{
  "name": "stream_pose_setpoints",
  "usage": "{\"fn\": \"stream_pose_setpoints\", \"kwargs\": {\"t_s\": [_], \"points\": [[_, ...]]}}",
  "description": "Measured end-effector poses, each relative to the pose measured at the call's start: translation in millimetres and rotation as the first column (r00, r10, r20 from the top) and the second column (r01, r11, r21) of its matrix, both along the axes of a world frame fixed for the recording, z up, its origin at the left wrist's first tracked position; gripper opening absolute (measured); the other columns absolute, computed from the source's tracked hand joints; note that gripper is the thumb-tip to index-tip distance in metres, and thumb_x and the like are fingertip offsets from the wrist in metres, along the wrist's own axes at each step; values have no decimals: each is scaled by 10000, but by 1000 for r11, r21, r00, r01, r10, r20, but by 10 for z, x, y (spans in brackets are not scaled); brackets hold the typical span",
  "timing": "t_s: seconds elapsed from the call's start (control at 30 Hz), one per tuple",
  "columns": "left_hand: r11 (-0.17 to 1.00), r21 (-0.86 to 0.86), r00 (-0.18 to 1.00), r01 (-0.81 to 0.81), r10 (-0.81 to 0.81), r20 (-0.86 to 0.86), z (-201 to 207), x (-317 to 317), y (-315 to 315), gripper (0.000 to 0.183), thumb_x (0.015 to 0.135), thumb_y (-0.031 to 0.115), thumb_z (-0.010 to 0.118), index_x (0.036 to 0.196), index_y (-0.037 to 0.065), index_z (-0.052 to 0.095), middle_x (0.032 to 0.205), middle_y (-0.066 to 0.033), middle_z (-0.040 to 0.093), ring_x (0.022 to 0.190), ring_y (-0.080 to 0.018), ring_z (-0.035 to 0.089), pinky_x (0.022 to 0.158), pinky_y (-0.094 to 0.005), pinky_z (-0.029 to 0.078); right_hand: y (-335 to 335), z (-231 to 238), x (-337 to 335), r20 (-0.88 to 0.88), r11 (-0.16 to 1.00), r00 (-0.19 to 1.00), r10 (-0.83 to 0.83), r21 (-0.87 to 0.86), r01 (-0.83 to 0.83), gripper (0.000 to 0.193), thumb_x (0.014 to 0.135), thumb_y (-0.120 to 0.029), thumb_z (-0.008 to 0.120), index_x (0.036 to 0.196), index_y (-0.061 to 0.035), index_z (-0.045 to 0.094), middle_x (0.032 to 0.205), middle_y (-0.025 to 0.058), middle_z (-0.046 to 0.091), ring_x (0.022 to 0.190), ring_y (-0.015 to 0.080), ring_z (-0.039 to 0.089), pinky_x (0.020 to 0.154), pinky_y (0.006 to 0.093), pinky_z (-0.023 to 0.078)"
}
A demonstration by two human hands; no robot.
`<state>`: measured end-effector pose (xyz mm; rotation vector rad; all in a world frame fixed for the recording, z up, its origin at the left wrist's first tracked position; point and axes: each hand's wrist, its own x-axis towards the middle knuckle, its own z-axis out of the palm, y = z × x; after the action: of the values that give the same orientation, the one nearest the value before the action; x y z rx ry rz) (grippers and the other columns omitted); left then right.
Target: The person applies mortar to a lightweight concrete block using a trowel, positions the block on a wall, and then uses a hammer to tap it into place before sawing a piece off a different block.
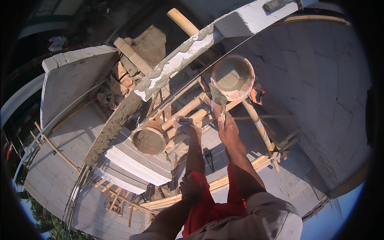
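Note:
My right hand (229,130) is closed around the handle of a trowel (217,96). Its grey, mortar-smeared blade lies against the near-left rim of a round bucket (253,76) with wet grey mortar (234,78) inside. My left hand (192,188) rests on my left leg by the red shorts, fingers partly spread and nothing visible in them. A second, smaller bucket of mortar (149,141) stands to the left of my legs. Along the narrow wall top, rough mortar (116,128) covers the lower-left stretch; a white block (240,22) sits farther up.
Bamboo poles (188,108) make a platform under my feet. A taut string (216,60) runs beside the wall. White blocks (138,164) are stacked at the lower left. A dark-handled tool (276,5) lies on the upper wall. A tall block wall (316,88) rises at the right.

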<state>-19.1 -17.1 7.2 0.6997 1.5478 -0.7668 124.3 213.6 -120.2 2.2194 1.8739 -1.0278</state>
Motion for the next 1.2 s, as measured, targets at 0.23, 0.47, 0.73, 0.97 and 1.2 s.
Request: {"fn": "stream_pose_setpoints", "kwargs": {"t_s": [0.23,0.47,0.73,0.97,1.2], "points": [[995,79,997,62,-58,-42,-108,101,-229,844,861,581,611,1447,27,364,1374,-270,424,1267,-452,459,1027,-549,415,1272,-541,954,477,909,773,417,-202,-366,269,920,-198,572,1154,-80,628,1025,170,661,977,329,673,830,499,500],[1000,-17,1000,14,-15,-13,-91,114,81,855,848,582,616,1447,27,362,1393,-286,413,1279,-468,444,1041,-553,405,1485,-1427,1123,281,813,778,562,-358,-458,306,937,-270,552,1148,-62,633,1047,212,678,997,333,682,848,499,518],[992,-43,993,115,-116,-33,-14,121,295,851,877,573,591,1461,5,341,1399,-279,409,1281,-473,439,1050,-550,404,1040,-746,1645,53,954,957,286,-110,-279,318,799,-282,768,963,-48,629,889,182,677,824,375,669,717,484,506],[995,-56,994,85,-89,-56,40,72,443,853,879,565,579,1458,-18,352,1417,-294,419,1276,-455,462,1068,-551,377,1376,-269,1053,-70,970,967,243,22,-242,364,772,-255,773,991,-30,589,869,175,671,834,391,659,735,480,511],[998,12,992,54,-52,-118,-43,109,153,820,851,553,604,1443,25,398,1412,-269,418,1278,-439,453,1046,-545,390,2568,396,469,-263,987,956,132,-57,-152,359,834,-286,738,987,25,642,884,195,690,779,323,675,697,425,508]]}}
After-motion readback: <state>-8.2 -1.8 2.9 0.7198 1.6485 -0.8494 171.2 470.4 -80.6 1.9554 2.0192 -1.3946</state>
